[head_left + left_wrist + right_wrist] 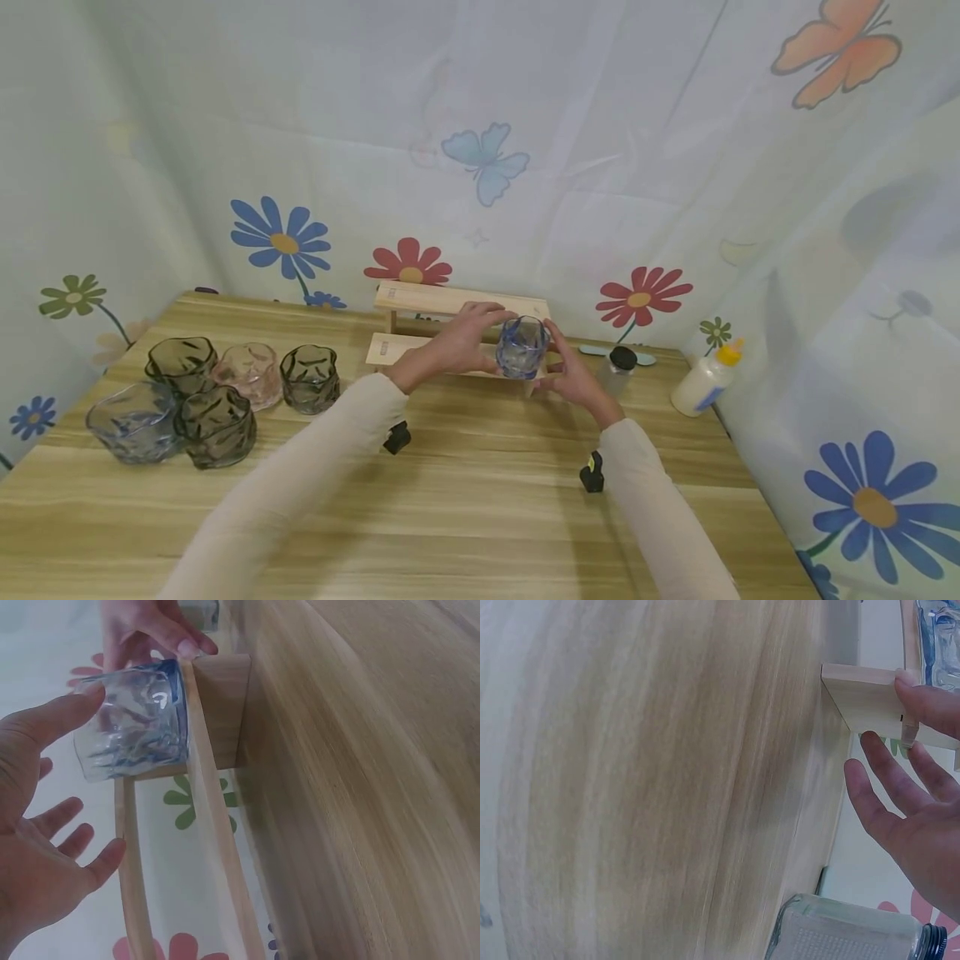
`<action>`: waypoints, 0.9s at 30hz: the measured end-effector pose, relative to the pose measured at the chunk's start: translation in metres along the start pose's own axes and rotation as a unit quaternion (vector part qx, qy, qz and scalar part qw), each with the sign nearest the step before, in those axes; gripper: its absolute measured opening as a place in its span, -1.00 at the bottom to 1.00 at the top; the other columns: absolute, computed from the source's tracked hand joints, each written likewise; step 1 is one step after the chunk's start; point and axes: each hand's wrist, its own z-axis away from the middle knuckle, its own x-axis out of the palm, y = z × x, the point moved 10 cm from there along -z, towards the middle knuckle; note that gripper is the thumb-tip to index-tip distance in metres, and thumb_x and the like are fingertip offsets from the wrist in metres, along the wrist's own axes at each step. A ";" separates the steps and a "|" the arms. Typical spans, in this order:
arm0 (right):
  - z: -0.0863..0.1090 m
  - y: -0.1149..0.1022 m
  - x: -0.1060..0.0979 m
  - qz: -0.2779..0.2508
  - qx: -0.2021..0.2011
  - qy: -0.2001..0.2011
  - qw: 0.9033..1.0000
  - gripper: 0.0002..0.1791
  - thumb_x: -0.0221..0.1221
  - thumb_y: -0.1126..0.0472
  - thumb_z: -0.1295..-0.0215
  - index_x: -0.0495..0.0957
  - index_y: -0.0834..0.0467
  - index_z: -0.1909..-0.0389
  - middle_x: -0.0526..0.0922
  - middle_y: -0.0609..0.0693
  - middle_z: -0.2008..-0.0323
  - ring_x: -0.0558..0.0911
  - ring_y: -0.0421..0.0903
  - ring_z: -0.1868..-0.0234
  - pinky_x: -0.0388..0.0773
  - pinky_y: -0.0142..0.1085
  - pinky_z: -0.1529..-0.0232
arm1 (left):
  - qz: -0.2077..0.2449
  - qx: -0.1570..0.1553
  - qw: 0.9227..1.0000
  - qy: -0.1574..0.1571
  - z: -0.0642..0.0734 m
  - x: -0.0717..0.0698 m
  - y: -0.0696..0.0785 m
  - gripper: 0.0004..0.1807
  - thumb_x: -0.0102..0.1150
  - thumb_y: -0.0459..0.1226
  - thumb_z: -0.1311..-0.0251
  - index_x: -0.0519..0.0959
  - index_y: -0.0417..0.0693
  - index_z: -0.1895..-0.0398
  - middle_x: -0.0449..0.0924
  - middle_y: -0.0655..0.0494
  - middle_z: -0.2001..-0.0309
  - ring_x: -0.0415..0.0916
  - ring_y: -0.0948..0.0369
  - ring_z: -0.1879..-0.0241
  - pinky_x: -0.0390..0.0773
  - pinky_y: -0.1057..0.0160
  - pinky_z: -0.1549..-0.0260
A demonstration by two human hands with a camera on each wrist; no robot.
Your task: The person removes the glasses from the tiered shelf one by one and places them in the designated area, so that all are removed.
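Observation:
A clear, blue-tinted glass tumbler (522, 348) with a dimpled wall stands upright at the right end of the lower step of a small two-tier wooden rack (390, 348). My left hand (459, 342) is on its left; in the left wrist view the thumb (75, 712) overlaps the tumbler's wall while the other fingers are spread away from it. On the tumbler's right is my right hand (573, 377), fingers loosely extended. In the right wrist view its thumb (922, 701) lies at the step's end, close to the glass base, with the other fingers below.
Several similar tumblers cluster on the left of the wooden table (480, 517), among them a pink one (251, 377) and a large bluish one (135, 425). To the right stand a black-capped jar (617, 372) and a white bottle with a yellow top (701, 385). Behind hangs a flowered curtain (600, 217).

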 end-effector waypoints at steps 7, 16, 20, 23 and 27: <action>0.003 -0.006 0.000 -0.004 0.000 -0.007 1.000 0.22 0.31 0.51 -0.16 -0.27 -0.07 -0.62 0.16 0.44 -0.45 0.49 0.49 -0.20 0.48 0.20 -0.20 | 0.005 0.001 1.000 -0.008 -0.010 0.009 0.002 0.01 0.62 -0.20 0.12 0.31 0.03 -0.47 0.25 -0.11 -0.46 0.13 -0.09 -0.40 0.39 -0.16 -0.28; 0.001 -0.004 0.001 0.003 -0.004 -0.003 1.000 0.22 0.33 0.50 -0.15 -0.25 -0.12 -0.62 0.15 0.40 -0.46 0.51 0.45 -0.21 0.49 0.17 -0.21 | 0.007 -0.016 1.000 -0.014 -0.024 0.019 0.008 -0.01 0.57 -0.21 0.07 0.27 0.08 -0.50 0.29 -0.08 -0.43 0.14 -0.07 -0.39 0.42 -0.10 -0.27; 0.001 -0.006 0.001 0.006 -0.004 -0.001 1.000 0.22 0.33 0.49 -0.15 -0.25 -0.11 -0.62 0.16 0.41 -0.46 0.51 0.46 -0.20 0.49 0.17 -0.20 | 0.010 -0.020 1.000 -0.012 -0.027 0.023 0.008 0.02 0.59 -0.20 0.09 0.26 0.08 -0.50 0.31 -0.09 -0.42 0.16 -0.08 -0.38 0.42 -0.11 -0.26; 0.002 -0.006 0.001 0.009 0.002 -0.002 1.000 0.23 0.33 0.49 -0.15 -0.26 -0.12 -0.62 0.17 0.42 -0.45 0.51 0.46 -0.20 0.50 0.17 -0.20 | 0.009 -0.026 1.000 -0.011 -0.030 0.026 0.007 0.03 0.59 -0.18 0.09 0.25 0.09 -0.51 0.32 -0.09 -0.41 0.17 -0.08 -0.37 0.43 -0.11 -0.25; 0.003 -0.006 0.001 0.009 0.005 -0.003 1.000 0.23 0.33 0.50 -0.15 -0.27 -0.13 -0.62 0.15 0.41 -0.46 0.51 0.46 -0.20 0.49 0.17 -0.20 | -0.004 -0.032 0.999 -0.012 -0.033 0.031 0.006 0.02 0.58 -0.16 0.06 0.25 0.11 -0.51 0.30 -0.07 -0.41 0.17 -0.07 -0.38 0.42 -0.09 -0.26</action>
